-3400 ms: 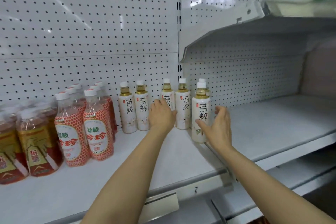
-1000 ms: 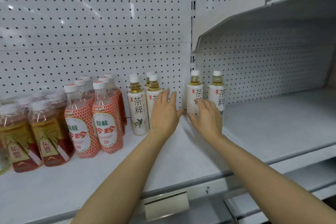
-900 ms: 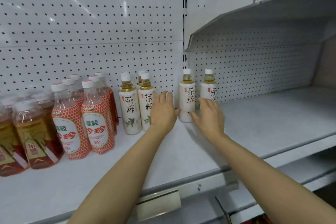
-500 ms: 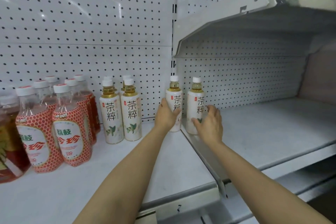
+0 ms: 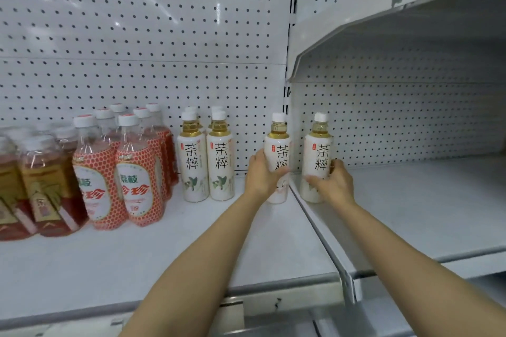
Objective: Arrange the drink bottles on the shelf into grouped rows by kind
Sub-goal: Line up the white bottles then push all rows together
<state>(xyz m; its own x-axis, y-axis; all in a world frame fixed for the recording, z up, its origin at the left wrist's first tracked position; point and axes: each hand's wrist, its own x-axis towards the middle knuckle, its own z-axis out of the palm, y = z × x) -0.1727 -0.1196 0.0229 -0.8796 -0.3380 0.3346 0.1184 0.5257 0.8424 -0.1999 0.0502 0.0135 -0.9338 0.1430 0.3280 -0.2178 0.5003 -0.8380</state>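
Two white tea bottles stand upright near the seam between two shelf boards. My left hand [image 5: 261, 172] grips the left one [image 5: 278, 145]. My right hand [image 5: 332, 183] grips the right one [image 5: 319, 150], which stands just past the seam. Left of them, several more white tea bottles [image 5: 205, 161] stand in two short rows against the pegboard. Further left stand red honeycomb-label bottles [image 5: 131, 172], then amber tea bottles [image 5: 41, 189] at the left edge.
The white shelf board [image 5: 191, 254] has bare room in front of the bottles. The right shelf board [image 5: 424, 213] stretches away under a higher shelf bracket [image 5: 369, 16]. White pegboard [image 5: 137, 35] closes the back.
Both hands have gone from resting beside the two right-hand tea bottles to gripping one each. The view has shifted right and closer to the shelf.
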